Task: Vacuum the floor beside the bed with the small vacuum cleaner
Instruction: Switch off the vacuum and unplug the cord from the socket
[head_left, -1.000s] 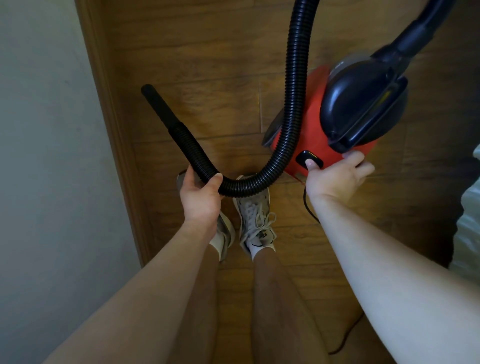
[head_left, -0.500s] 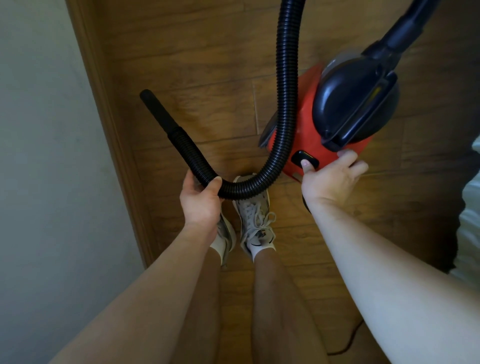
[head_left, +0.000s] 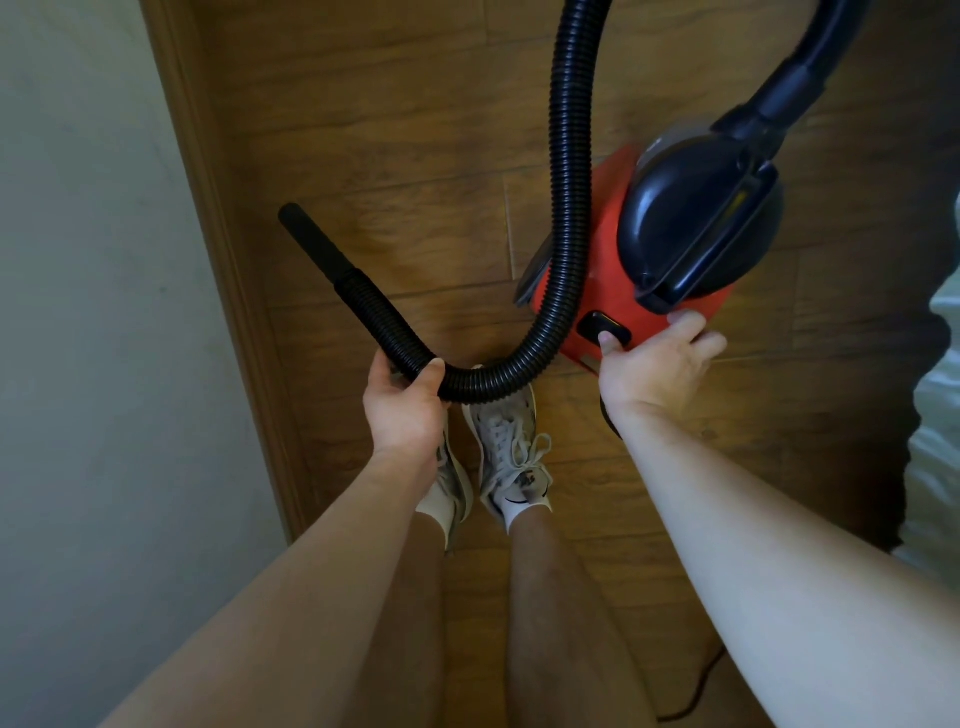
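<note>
The small vacuum cleaner (head_left: 608, 270) is sitting low at the person's right, its red body between their shoes (head_left: 511, 457) and the bed (head_left: 940, 415). I cannot tell whether it is resting on the floor (head_left: 389, 130) or hanging. The right hand (head_left: 649, 364) is pressing its thumb on the black switch (head_left: 602, 328), with the other fingers lying fairly straight against the casing. The ribbed hose (head_left: 571, 208) is looping out of view overhead and dropping past the body into the left hand (head_left: 402, 405), which is wrapping fingers and thumb round it. Beyond that grip the nozzle (head_left: 311, 239) is pointing away toward the skirting board (head_left: 223, 260), well off the boards.

To my eye this is the switching-on step. The grip is sitting far back from the tip, so the free end may wander and knock the skirting. The slack loop is hanging right over the shoes, and the cord (head_left: 696, 696) is trailing by the right leg. Either could catch a foot on the first step.
</note>
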